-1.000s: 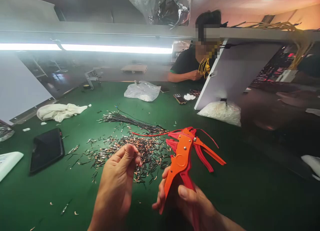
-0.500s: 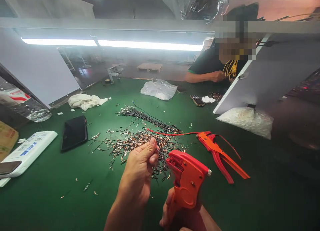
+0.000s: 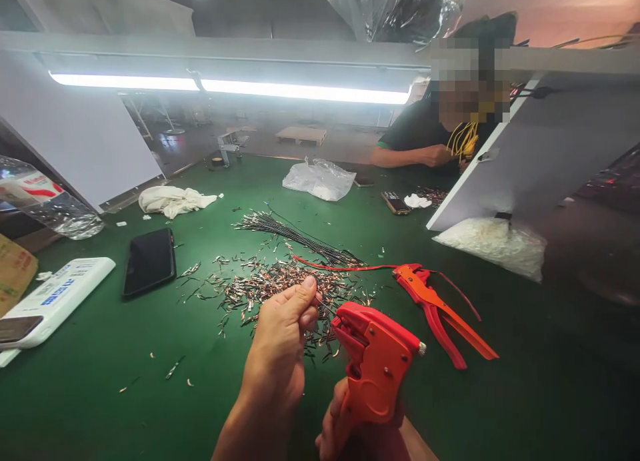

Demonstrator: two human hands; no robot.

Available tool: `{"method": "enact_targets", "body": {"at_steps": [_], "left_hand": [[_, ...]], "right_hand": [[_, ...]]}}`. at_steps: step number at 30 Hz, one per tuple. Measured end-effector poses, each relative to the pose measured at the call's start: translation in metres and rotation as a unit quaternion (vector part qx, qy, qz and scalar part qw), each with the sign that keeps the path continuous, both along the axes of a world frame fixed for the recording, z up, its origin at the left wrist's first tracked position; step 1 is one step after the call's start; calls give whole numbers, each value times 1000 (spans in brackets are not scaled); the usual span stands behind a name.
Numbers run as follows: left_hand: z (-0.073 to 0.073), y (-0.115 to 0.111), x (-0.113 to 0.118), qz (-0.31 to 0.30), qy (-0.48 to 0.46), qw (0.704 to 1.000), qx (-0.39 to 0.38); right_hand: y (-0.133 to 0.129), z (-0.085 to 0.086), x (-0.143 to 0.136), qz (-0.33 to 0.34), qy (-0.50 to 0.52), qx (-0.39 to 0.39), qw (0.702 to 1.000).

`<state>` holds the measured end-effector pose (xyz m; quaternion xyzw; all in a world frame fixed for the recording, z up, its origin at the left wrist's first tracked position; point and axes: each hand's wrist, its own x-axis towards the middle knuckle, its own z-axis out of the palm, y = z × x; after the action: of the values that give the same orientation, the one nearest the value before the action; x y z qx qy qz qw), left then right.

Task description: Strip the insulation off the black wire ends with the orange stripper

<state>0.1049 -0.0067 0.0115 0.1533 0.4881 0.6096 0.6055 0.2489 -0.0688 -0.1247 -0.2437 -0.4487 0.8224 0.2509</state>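
The left hand (image 3: 277,338) holds a thin black wire (image 3: 327,306) pinched between thumb and bent fingers, close to the mouth of an orange-and-red hand tool (image 3: 377,368). The short grip appears chosen to keep the wire straight and steady, since little of it is free to bend. Its far end reaches the tool's mouth; how deep it sits there cannot be told.

The right hand (image 3: 336,414) is wrapped round the tool's lower grip, fingers closed on it and partly hidden behind it. The tool is held upright with its mouth turned toward the left hand, presumably so that wire and mouth line up.

Directly beyond the left hand, a loose heap of short wire pieces (image 3: 280,278) lies on the green worktop (image 3: 165,421). Behind the heap, a bundle of long black wires (image 3: 300,236) lies roughly parallel, silvery ends to the left; this arrangement likely makes single wires easy to pick out.

A second orange-and-red tool (image 3: 425,291) lies to the right of the heap, apart from both hands, with a red strip (image 3: 345,268) running from its head toward the bundle. A black phone (image 3: 149,261) lies left of the heap, outside the immediate working area.
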Motion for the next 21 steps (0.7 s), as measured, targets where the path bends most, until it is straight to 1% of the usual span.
{"method": "enact_targets", "body": {"at_steps": [4,8,13,17,21], "left_hand": [[-1,0,2,14,9,1000,4],[0,1,4,19,14,1000,2],[1,0,3,17,23,1000,-3],[0,0,1,14,42,999,-1],[-4,0,1,17,68,998,6]], "right_hand": [[1,-1,-5,-9,-3,-1,1000],[-1,-1,-1,-11,-1,-2,1000],[-4,5,10,-14,6,2,1000],[-4,12,11,-15,8,5,1000],[-6,11,8,-30,2,-1,1000]]}}
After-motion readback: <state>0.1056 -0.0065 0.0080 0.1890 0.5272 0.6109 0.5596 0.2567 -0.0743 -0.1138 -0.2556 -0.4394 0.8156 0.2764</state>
